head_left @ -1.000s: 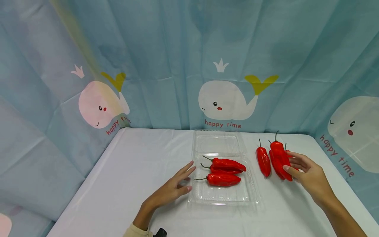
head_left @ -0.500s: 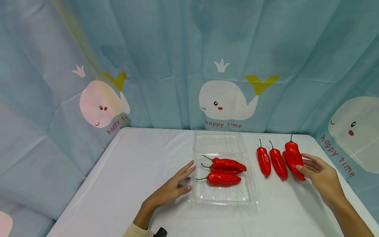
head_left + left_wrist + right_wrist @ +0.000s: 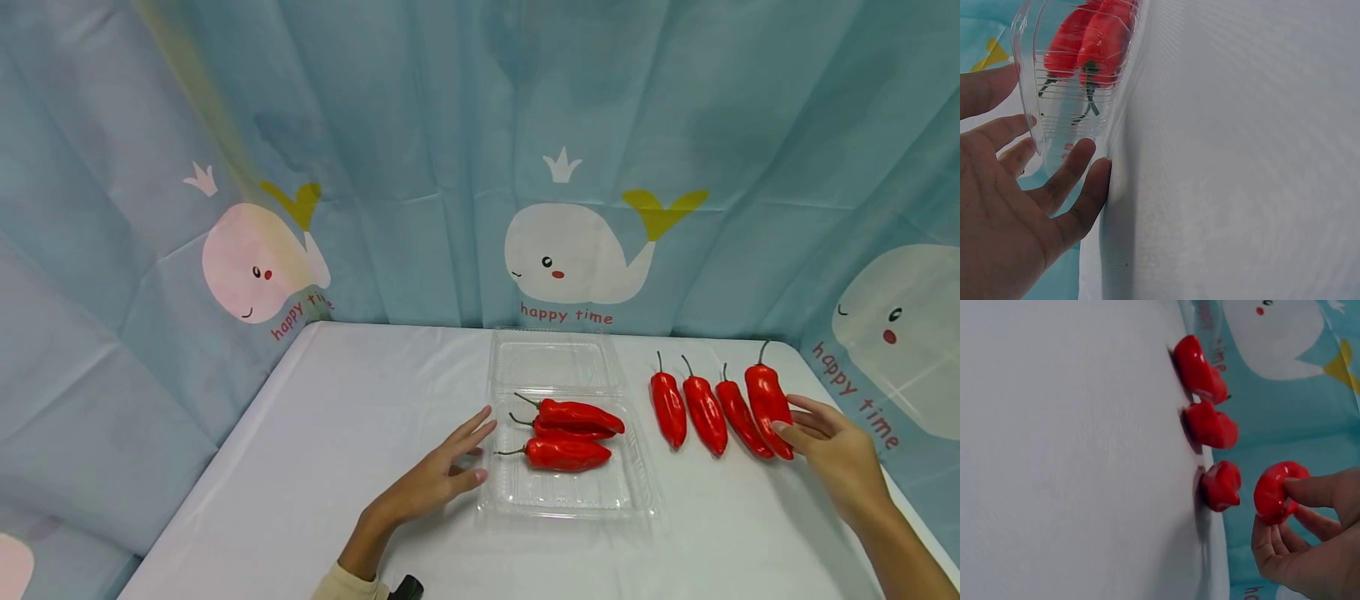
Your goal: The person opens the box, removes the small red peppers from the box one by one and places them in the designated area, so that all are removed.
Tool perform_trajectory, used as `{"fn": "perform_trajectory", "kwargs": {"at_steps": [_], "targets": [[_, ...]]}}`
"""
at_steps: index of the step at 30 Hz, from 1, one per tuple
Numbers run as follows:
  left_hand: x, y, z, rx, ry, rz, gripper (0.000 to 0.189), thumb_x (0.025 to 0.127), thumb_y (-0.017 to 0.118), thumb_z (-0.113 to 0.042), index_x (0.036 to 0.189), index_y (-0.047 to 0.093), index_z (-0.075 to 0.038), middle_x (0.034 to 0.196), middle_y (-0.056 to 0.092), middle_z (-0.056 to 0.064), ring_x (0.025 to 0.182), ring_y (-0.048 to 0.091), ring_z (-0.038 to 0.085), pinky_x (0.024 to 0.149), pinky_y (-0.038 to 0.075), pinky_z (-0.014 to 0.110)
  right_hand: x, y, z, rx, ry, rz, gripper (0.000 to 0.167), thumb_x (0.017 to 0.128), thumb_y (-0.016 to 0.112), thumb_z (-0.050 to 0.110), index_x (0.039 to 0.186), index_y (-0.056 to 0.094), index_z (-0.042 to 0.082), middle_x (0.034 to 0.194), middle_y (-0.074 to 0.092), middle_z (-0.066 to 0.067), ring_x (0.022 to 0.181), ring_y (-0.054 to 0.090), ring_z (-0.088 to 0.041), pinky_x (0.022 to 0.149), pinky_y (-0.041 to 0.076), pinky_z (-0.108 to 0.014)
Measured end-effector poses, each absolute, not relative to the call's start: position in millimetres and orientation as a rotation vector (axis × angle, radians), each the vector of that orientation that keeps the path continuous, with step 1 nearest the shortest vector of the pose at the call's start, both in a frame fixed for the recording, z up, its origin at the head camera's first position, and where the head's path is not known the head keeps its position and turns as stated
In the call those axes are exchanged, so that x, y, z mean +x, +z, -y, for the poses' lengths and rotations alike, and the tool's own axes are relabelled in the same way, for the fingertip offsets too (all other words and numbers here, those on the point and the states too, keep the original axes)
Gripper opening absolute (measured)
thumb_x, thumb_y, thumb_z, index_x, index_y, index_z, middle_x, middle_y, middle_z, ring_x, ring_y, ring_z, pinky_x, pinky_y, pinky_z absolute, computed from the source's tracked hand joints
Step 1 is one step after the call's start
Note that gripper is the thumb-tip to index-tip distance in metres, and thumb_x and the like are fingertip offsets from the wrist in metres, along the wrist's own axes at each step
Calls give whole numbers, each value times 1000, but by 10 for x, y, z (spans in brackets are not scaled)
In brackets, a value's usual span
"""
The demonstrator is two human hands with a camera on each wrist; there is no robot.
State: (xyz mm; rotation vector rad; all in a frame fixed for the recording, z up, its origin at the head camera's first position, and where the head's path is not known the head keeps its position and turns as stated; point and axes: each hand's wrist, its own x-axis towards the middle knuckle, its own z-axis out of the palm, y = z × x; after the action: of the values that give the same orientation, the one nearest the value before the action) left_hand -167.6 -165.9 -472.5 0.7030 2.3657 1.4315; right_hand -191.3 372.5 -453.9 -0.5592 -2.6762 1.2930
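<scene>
My right hand (image 3: 843, 457) pinches a red pepper (image 3: 768, 404) between thumb and fingers at the table's right side. In the right wrist view that held pepper (image 3: 1279, 490) is raised off the white surface, apart from the others. To its left lie three more red peppers in a row: one nearest (image 3: 742, 421), one in the middle (image 3: 705, 417) and one at the left (image 3: 668, 410). My left hand (image 3: 427, 487), fingers spread, rests at the left side of a clear plastic clamshell box (image 3: 562, 507). Inside, three red peppers (image 3: 566, 456) lie with stems pointing left.
The box's clear lid (image 3: 551, 362) is folded back toward the rear of the white-covered table (image 3: 360, 392). A blue curtain (image 3: 420, 250) with whale prints stands behind and along both sides.
My right hand has moved rightward with the pepper it holds, past the row. The pepper that it partly covered now shows fully. My left hand and the box have stayed put.
</scene>
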Motion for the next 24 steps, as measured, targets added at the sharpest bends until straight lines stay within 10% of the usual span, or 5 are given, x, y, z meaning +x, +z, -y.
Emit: {"fn": "perform_trajectory", "kwargs": {"at_steps": [4, 8, 24], "targets": [[-1678, -4730, 1661, 703, 1427, -2370, 67, 109, 60, -23, 169, 30, -18, 179, 10, -2, 142, 52, 36, 109, 51, 49, -1941, -4572, -3801, -572, 1282, 2676, 76, 108, 61, 36, 166, 27, 0, 158, 38, -40, 137, 46, -60, 71, 62, -29], [-1683, -4737, 1662, 706, 1424, -2370, 67, 109, 59, -23, 169, 30, -18, 180, 10, -2, 142, 52, 36, 108, 51, 48, -1964, -4608, -3865, -593, 1324, 2674, 74, 109, 59, 34, 165, 26, -3, 158, 37, -42, 136, 45, -60, 54, 49, -10], [-1696, -4752, 1666, 720, 1421, -2375, 67, 109, 59, -23, 169, 30, -16, 180, 10, 0, 141, 53, 36, 107, 52, 44, -2064, -4710, -3976, -668, 1332, 2758, 72, 107, 63, 23, 163, 28, -6, 153, 39, -44, 125, 55, -55, 57, 53, -16]]}}
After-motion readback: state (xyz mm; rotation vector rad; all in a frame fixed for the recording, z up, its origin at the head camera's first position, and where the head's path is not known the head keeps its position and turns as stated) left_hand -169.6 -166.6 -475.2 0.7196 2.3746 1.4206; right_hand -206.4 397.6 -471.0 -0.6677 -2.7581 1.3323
